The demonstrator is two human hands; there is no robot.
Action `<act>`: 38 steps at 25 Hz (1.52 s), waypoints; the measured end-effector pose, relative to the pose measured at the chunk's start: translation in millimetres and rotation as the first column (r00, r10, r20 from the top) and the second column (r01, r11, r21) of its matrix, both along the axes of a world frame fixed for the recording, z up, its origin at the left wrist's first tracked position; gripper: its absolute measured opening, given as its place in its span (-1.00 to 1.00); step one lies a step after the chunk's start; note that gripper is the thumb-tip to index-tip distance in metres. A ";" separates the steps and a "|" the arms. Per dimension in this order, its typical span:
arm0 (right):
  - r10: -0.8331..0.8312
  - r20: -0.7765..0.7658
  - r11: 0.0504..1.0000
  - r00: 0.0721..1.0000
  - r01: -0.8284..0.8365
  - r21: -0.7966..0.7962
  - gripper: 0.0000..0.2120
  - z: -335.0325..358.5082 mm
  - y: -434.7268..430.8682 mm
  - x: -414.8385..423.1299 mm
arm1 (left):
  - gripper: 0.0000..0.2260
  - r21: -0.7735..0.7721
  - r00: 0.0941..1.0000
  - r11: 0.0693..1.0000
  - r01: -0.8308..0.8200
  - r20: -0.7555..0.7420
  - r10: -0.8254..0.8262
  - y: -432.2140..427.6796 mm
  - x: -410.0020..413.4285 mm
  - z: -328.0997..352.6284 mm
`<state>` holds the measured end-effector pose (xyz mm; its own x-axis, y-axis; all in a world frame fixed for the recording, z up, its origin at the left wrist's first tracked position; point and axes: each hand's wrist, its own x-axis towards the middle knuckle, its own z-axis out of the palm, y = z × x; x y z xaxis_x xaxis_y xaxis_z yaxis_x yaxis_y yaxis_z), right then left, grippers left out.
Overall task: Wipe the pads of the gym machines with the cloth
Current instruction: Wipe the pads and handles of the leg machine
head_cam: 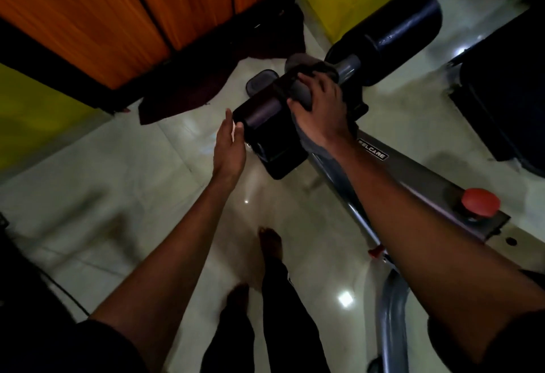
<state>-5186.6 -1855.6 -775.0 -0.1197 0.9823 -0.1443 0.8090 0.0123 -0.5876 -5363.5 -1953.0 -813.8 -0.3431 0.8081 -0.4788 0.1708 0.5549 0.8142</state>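
Grey cloth (301, 91) sits beneath the curled fingers (309, 78) of the right hand (323, 107), which grips it around a black roller pad (262, 113). One end of the cloth bunches above the hand; the other hangs below the wrist. The left hand (230, 144) is held flat with its fingers (227, 119) straight, palm facing the near end of the same pad and the thumb at its edge; actual contact cannot be confirmed. A second, larger black roller pad (398, 27) extends on the far side of the machine's central post. A grey frame beam (413, 178) bearing a "WELCARE" label (372, 148) runs toward the viewer and carries a red knob (480, 204). Two bare feet (269, 243) stand on a glossy pale tiled floor (118, 181). A dark red mat (182, 98) lies near orange panels (103, 19).
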 end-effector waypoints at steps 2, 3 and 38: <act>0.079 0.082 0.997 0.994 -0.080 0.016 -0.39 -10.3 -11.6 -1.8 | -0.53 -0.019 0.999 0.999 0.026 0.035 -0.025 2.7 -1.3 -4.2; 0.110 0.101 0.993 0.989 -0.113 0.023 -0.37 -13.3 -18.3 -1.8 | -0.54 -0.010 0.998 1.000 0.025 0.051 -0.024 2.6 -0.2 -5.1; 0.279 0.146 0.949 0.949 -0.296 0.109 -0.37 -10.7 -22.0 -28.5 | -0.70 0.022 0.972 0.996 0.084 0.218 -0.087 42.2 -25.4 -73.5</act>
<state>-5215.2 -1877.6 -785.8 -0.3884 0.9200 -0.0523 0.8280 0.3235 -0.4579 -5389.0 -1910.8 -887.3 -0.1608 0.8362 -0.5243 0.0343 0.5356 0.8438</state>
